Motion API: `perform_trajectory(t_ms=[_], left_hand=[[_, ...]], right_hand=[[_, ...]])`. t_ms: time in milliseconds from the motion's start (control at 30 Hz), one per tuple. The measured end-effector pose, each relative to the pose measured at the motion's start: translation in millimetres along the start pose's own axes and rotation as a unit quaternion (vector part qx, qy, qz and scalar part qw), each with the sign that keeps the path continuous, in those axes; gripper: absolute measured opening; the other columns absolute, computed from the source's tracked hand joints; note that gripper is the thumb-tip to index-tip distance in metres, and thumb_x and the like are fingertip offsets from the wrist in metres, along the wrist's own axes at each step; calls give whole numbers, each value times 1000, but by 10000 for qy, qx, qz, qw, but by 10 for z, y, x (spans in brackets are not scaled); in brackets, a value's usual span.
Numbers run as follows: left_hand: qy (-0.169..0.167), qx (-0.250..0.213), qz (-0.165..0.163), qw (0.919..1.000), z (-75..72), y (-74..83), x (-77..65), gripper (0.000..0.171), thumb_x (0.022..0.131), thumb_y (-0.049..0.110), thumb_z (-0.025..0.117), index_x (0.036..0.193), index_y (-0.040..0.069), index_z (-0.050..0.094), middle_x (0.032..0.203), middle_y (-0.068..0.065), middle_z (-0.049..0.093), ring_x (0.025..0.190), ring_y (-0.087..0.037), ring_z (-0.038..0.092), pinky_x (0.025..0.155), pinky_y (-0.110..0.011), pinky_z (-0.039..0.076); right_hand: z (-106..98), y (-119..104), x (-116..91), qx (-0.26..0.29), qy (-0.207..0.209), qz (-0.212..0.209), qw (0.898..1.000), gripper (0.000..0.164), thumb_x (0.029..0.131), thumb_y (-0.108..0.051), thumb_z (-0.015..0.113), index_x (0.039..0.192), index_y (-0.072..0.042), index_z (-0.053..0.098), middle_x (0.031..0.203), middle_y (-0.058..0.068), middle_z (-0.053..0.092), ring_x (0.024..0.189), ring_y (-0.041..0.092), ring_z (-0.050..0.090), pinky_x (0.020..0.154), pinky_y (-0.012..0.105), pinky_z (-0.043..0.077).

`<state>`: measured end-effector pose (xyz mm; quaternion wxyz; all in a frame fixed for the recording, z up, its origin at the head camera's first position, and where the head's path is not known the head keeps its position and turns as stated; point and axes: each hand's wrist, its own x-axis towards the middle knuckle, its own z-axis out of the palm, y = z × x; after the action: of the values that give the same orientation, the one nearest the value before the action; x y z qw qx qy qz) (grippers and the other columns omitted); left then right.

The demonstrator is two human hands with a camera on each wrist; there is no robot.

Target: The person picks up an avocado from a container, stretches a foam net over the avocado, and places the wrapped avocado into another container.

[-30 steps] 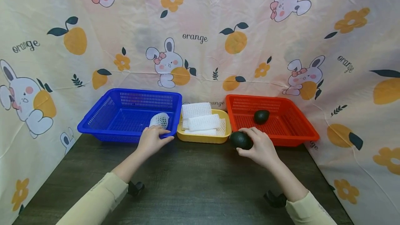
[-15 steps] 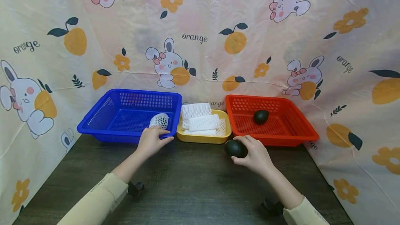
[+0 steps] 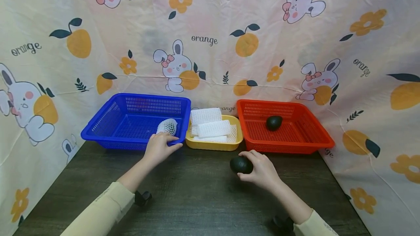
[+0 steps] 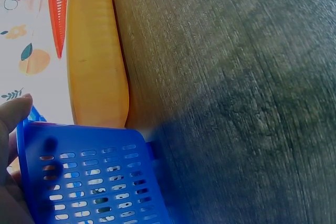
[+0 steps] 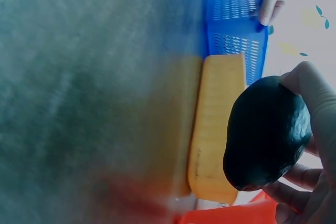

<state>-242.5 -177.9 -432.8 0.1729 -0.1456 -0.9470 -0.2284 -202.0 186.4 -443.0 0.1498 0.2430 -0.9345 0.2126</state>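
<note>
Holding avocado (image 3: 241, 164) in right hand (image 3: 262, 170), fingers curled round it, just above worktop (image 3: 203, 199) before yellow tray (image 3: 214, 144). Left hand (image 3: 159, 148) rests relaxed on blue basket (image 3: 98, 134) rim. We judge fruit firm, smooth, moderately heavy; we cup widest part.

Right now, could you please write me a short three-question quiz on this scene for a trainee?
1. True or false: the right hand holds an avocado above the table.
2. Which basket's rim does the left hand rest on? A red basket B blue basket C yellow tray
3. Fill in: the netted fruit lies in the ___ basket.

Key
1. True; a second avocado lies in the red basket.
2. B, the blue basket; the yellow tray holds white foam nets.
3. Blue.
</note>
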Motion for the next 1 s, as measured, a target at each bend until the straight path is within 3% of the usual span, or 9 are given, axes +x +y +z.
perform_trajectory(t_ms=[733, 1000], left_hand=[[-54, -26, 4, 10000, -26, -12, 48, 35, 83, 39, 74, 102, 10, 76, 89, -5, 67, 84, -25, 58, 74, -42, 38], [-123, -8, 12, 9999, -14, -8, 28, 35, 82, 39, 74, 101, 10, 76, 83, -2, 63, 79, -23, 57, 72, -40, 38]], right_hand=[[193, 20, -74, -12, -630, 57, 9980, 54, 62, -40, 85, 107, -21, 62, 91, -11, 54, 81, 14, 55, 77, 40, 45], [228, 8, -115, 208, -797, 232, 9963, 54, 63, -41, 85, 107, -23, 60, 90, -12, 51, 80, 12, 53, 71, 37, 45]])
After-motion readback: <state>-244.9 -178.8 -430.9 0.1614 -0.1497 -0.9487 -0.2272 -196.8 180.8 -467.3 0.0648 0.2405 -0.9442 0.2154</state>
